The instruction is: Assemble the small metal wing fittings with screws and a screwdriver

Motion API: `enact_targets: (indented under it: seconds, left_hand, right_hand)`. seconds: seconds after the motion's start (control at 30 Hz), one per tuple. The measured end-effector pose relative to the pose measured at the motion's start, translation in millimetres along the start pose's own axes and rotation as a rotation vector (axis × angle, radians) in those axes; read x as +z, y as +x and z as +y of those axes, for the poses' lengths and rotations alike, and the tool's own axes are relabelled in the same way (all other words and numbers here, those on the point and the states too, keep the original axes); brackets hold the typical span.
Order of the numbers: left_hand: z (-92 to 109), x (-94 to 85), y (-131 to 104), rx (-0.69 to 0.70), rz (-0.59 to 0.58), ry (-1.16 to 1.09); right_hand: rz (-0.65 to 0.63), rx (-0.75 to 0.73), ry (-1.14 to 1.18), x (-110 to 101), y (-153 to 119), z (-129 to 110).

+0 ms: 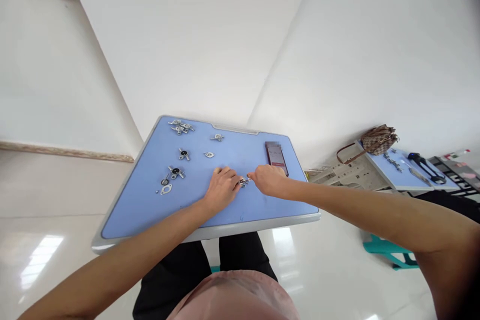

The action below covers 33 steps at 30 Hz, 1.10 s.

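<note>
Near the front middle of a small blue-topped table (138,215), a small silvery metal fitting (243,182) lies between my two hands. My left hand (223,187) is closed, its fingertips gripping the fitting from the left. From the right, my right hand (268,180) is closed in a pinch against the fitting's other side; what its fingers hold is hidden. To the left lie two metal fittings with dark round centres, an upper one (183,154) and a lower one (175,172). Beside the lower one are a ring (164,182) and a flat oval plate (166,189).
A pile of metal fittings (181,126) sits at the table's far left corner. A single fitting (217,137) and an oval flange (209,154) lie nearer the middle. A phone (278,157) rests behind my right hand. A checked bag (378,139) stands on furniture at right.
</note>
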<state>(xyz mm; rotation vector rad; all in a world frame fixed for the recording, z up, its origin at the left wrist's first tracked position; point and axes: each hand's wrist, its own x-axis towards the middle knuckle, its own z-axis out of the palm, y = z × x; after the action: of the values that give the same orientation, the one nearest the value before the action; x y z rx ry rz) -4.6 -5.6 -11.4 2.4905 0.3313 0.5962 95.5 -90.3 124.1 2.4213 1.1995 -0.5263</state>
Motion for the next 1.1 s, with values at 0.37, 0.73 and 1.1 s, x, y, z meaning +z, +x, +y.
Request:
enact_targets:
  seconds: [0.37, 0.73, 1.1]
  left_hand:
    - [-17.2, -26.4, 14.7, -0.164, -0.073, -0.486]
    - [-22.4, -24.6, 22.0, -0.357, 0.004, -0.889]
    - [-17.7, -13.4, 20.8, -0.458, -0.034, -0.922]
  right_hand:
    - [0.174, -0.187, 1.101, 34.6, 11.3, 52.1]
    - [0.100, -0.639, 1.753, 77.5, 74.8, 6.4]
    - [-0.120, -0.515, 1.909, 92.5, 91.4, 4.7]
